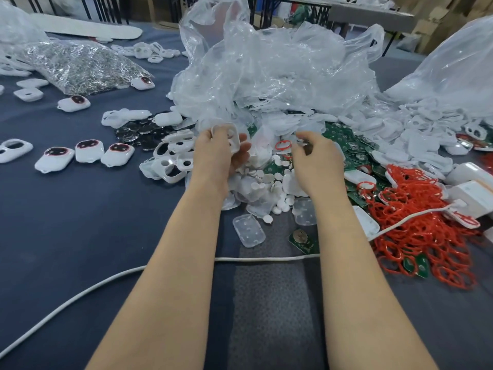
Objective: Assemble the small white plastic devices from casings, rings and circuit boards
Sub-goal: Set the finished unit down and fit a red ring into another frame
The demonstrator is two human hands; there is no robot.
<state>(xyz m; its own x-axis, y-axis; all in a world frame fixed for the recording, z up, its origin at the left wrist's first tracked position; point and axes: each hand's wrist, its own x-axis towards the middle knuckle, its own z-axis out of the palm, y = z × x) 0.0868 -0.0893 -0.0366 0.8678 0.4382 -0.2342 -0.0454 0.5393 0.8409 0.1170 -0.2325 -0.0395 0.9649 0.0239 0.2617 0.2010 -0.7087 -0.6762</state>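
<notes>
White plastic casing with two round holes (231, 137) sits in my left grip (218, 153), fingers curled round its edge, held just above the heap of small white round discs (277, 180). My right grip (317, 156) pinches a small dark piece (307, 148) too blurred to name, near a loose red oval ring (283, 145). Green circuit boards (344, 141) spread to its right, with tangled red rings (426, 236) nearer me on the dark blue counter (66, 222). Three assembled white devices (89, 150) lie in a row far left
</notes>
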